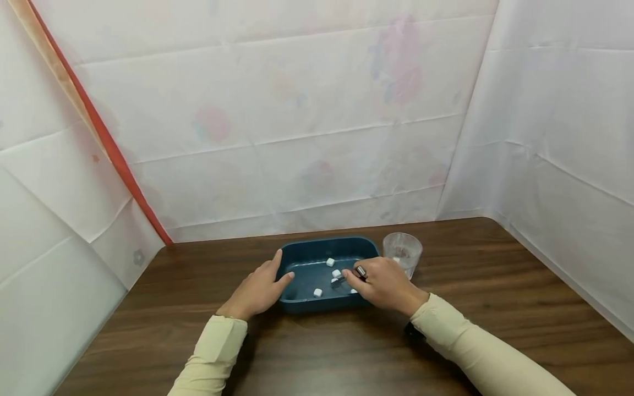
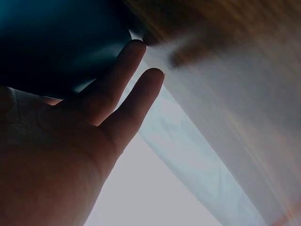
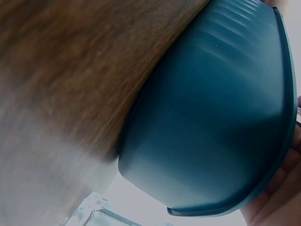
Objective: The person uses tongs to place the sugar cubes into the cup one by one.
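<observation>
Dark wood surface (image 1: 495, 286) under my sleeves, white sheets walling the room. Left hand (image 1: 257, 289), fingers straight, braces the teal tray (image 1: 317, 245); right hand (image 1: 383, 285) pinches metal tongs (image 1: 353, 276) over white cubes (image 1: 337, 273) inside it, plastic cup (image 1: 402, 253) just beside.

white sheeted walls (image 1: 307, 110); wooden table (image 1: 495, 275)
</observation>
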`<control>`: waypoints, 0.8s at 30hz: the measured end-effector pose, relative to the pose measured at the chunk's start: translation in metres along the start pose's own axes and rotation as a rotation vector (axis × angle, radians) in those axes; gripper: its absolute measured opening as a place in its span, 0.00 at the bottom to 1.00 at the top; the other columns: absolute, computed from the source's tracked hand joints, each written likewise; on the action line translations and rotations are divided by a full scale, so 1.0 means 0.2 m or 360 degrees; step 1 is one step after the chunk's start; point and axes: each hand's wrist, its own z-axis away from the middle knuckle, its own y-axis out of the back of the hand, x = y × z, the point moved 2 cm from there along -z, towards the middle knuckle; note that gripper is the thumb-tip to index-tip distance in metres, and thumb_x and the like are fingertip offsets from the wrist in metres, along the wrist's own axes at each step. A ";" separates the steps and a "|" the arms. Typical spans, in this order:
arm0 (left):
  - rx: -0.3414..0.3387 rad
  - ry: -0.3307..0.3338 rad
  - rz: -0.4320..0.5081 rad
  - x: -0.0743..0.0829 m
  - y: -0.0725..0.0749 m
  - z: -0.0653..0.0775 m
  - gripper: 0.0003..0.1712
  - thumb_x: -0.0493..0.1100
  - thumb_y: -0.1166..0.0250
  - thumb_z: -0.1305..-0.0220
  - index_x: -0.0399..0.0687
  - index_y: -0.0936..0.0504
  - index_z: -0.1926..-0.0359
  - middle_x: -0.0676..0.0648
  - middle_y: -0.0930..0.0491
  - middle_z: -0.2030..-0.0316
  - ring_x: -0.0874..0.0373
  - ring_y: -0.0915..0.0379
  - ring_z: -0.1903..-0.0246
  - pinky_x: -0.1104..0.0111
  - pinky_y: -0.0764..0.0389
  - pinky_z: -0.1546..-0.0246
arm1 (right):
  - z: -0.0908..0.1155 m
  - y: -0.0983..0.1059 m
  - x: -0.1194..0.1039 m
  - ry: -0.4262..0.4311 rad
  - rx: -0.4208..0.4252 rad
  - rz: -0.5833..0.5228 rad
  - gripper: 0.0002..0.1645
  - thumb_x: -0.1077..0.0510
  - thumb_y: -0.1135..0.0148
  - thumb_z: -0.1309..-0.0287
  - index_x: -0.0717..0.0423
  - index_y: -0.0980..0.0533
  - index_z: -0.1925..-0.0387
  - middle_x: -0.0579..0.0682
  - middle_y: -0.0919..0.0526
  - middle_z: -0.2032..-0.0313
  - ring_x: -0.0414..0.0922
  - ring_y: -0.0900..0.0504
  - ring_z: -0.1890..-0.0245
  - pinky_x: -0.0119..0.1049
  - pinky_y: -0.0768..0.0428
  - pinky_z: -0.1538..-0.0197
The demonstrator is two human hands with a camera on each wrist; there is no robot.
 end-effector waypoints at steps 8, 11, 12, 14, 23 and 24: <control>-0.0003 0.0035 0.0013 0.00 -0.01 0.00 0.45 0.59 0.46 0.25 0.41 0.54 0.20 0.35 0.39 0.27 0.39 0.40 0.30 0.41 0.36 0.35 | 0.00 0.00 -0.01 -0.0014 -0.0002 -0.0015 0.23 0.49 0.38 0.32 0.42 0.31 0.85 0.34 0.40 0.87 0.30 0.40 0.87 0.27 0.39 0.86; 0.0007 0.0032 0.0017 0.01 0.00 -0.01 0.45 0.59 0.46 0.25 0.42 0.54 0.20 0.35 0.39 0.28 0.39 0.40 0.30 0.41 0.36 0.35 | 0.00 0.01 -0.01 -0.0031 0.0001 -0.0039 0.23 0.49 0.38 0.32 0.42 0.31 0.84 0.34 0.40 0.87 0.30 0.40 0.87 0.27 0.39 0.86; 0.0013 0.0029 0.0015 0.01 0.00 -0.01 0.45 0.59 0.46 0.25 0.42 0.54 0.20 0.35 0.39 0.28 0.39 0.40 0.31 0.40 0.36 0.36 | 0.00 0.01 -0.01 -0.0037 0.0002 -0.0045 0.23 0.49 0.38 0.32 0.42 0.31 0.84 0.34 0.40 0.87 0.30 0.39 0.87 0.27 0.39 0.86; 0.0019 0.0025 0.0010 0.02 0.01 -0.01 0.45 0.59 0.46 0.25 0.42 0.53 0.20 0.35 0.39 0.28 0.39 0.39 0.31 0.40 0.36 0.36 | -0.01 0.02 -0.01 -0.0042 0.0002 -0.0050 0.23 0.49 0.38 0.32 0.42 0.31 0.84 0.34 0.40 0.87 0.30 0.39 0.87 0.27 0.39 0.86; 0.0004 0.0036 0.0010 0.01 -0.01 0.00 0.45 0.58 0.46 0.25 0.41 0.53 0.21 0.35 0.39 0.28 0.38 0.40 0.30 0.40 0.37 0.35 | 0.00 0.00 -0.01 -0.0031 -0.0024 -0.0033 0.23 0.48 0.38 0.32 0.42 0.31 0.84 0.34 0.39 0.87 0.30 0.39 0.87 0.27 0.38 0.86; 0.0001 0.0035 0.0011 0.01 -0.01 0.01 0.45 0.58 0.46 0.25 0.41 0.53 0.21 0.34 0.39 0.28 0.38 0.40 0.30 0.40 0.36 0.35 | 0.01 0.00 -0.01 -0.0032 -0.0026 -0.0037 0.23 0.48 0.38 0.32 0.42 0.31 0.84 0.34 0.39 0.87 0.30 0.39 0.87 0.27 0.38 0.86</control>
